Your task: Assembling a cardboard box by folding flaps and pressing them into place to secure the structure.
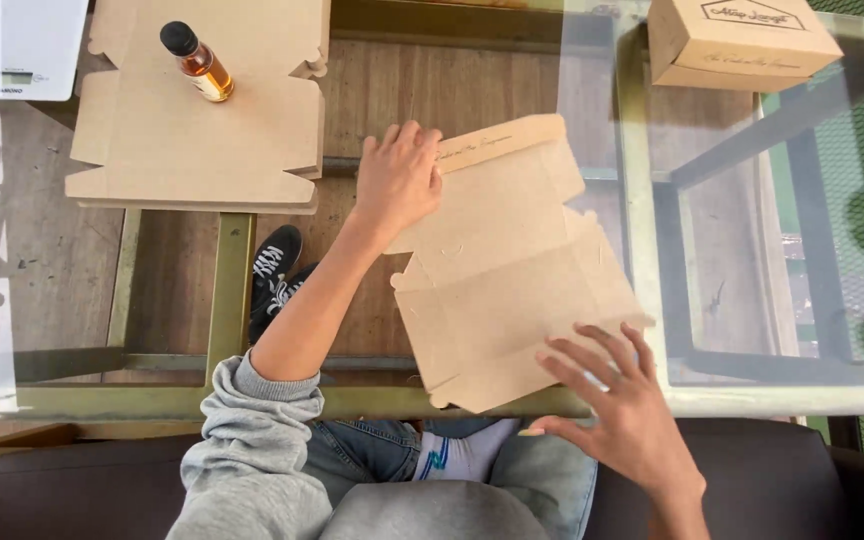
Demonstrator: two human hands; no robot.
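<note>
Spreading its fingers, the right hand [624, 400] rests open on the near corner of the flat cardboard box blank [512, 275] lying on the glass table [752, 400]. Farther off, the left hand [397, 180] presses flat on its far edge. Uneven pressure could skid the blank across the slick glass.

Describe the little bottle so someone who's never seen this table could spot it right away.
Start at the glass table and go to its far left corner, where a stack of flat cardboard sheets lies. The small bottle stands on that stack. It alone is glass: amber liquid, black cap, everything around it plain brown card.
</note>
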